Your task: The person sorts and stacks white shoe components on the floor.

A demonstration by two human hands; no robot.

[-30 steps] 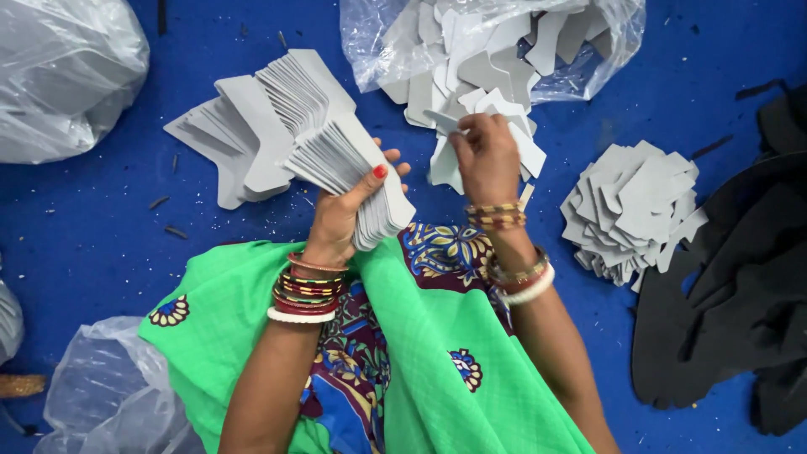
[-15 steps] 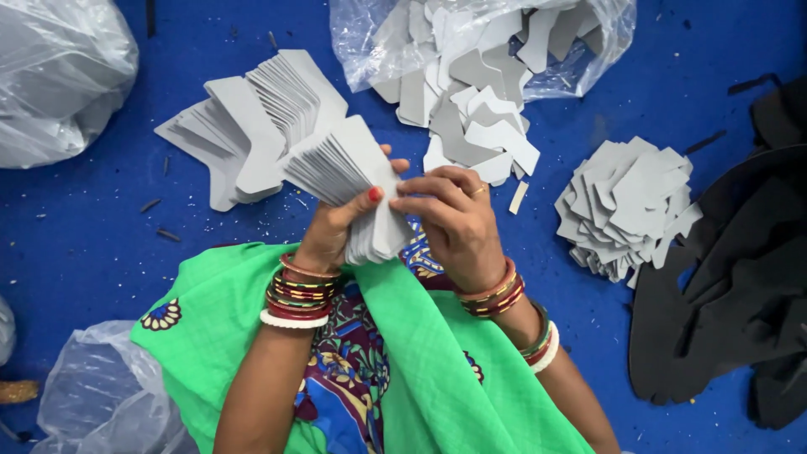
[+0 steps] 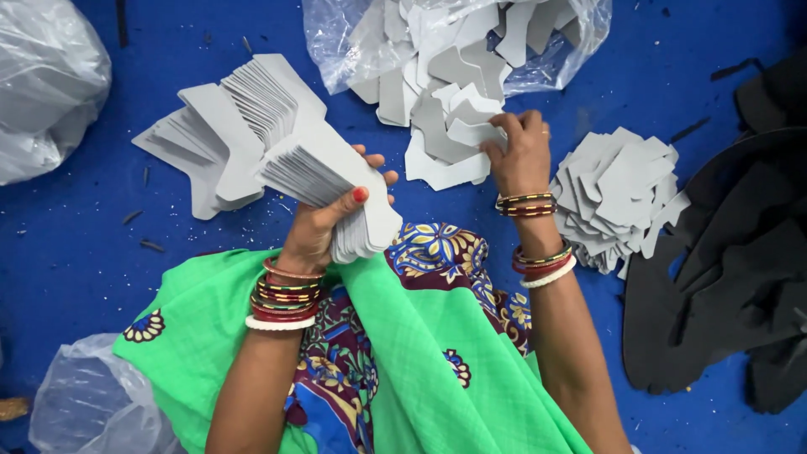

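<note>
On the blue floor [image 3: 76, 252] there are three clear plastic bags. One full bag [image 3: 46, 84] lies at the far left, one crumpled bag [image 3: 92, 403] sits at the lower left, and one open bag [image 3: 471, 42] at the top centre holds many loose grey cut pieces.

The left hand [image 3: 324, 227] holds one thick stack [image 3: 277, 134] of grey pieces, fanned out above the green cloth [image 3: 403, 353]. Its grip is closed firmly around the lower end of the stack, the thumb pressing on the front and the fingers wrapped behind. The pieces are too many to count.

The right hand [image 3: 521, 151] is at the loose heap [image 3: 445, 143] that spills from the open bag. Its grip is narrow, with the fingers curled over one grey piece on top of the heap.

Just beside the right wrist lies one more pile [image 3: 622, 193] of grey pieces. At the far right lies black material [image 3: 731, 277], touching this pile. Each arm wears several bangles.
</note>
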